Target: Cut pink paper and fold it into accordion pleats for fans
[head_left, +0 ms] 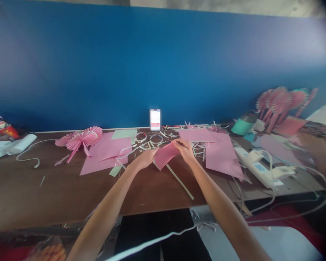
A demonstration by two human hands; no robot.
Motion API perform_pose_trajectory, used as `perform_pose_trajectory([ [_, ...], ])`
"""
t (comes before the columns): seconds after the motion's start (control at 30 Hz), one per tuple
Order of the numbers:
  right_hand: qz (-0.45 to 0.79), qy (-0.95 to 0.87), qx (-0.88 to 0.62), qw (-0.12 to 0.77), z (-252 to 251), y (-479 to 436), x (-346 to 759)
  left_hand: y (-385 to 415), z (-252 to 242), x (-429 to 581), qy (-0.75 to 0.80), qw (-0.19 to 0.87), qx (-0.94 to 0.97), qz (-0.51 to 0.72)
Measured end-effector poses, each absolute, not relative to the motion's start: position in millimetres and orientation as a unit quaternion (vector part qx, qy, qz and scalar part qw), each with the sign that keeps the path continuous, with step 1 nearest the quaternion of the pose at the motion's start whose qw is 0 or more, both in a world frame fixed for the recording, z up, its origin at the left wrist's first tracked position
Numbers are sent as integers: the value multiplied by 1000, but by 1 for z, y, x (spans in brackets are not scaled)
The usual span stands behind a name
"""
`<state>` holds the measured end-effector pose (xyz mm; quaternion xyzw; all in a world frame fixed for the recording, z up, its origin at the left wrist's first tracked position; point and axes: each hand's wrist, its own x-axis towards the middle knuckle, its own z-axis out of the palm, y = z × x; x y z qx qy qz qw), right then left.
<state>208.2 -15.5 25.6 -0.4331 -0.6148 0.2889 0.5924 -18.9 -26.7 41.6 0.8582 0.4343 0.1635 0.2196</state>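
Observation:
Both of my hands hold a small piece of pink paper (166,156) a little above the brown table. My left hand (149,156) grips its left edge with closed fingers. At the upper right edge, my right hand (184,148) pinches the paper between thumb and fingers. A pale narrow strip (180,182) lies below it, slanting toward the table's front edge. Behind my hands are two rolls of tape (155,139) among scattered paper offcuts. Pink sheets (220,154) lie to the right, and more pink sheets (105,148) to the left.
Folded pink paper fans (83,139) lie at left; more fans (279,101) stand at right beside a green-and-black container (244,123). A white power strip (258,166) with cables occupies the right side. A lit phone (155,119) leans on the blue partition. Another person's blurred hand (317,148) is far right.

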Motion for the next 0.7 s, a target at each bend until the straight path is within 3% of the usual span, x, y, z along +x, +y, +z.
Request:
perform_pose_trajectory([
  [0.5,209,-642,-443,589,32,-19,205,-24,44,-25,328,431,817,198],
  [0.7,208,-670,-429,569,36,-26,195,-30,53,-14,377,393,802,245],
])
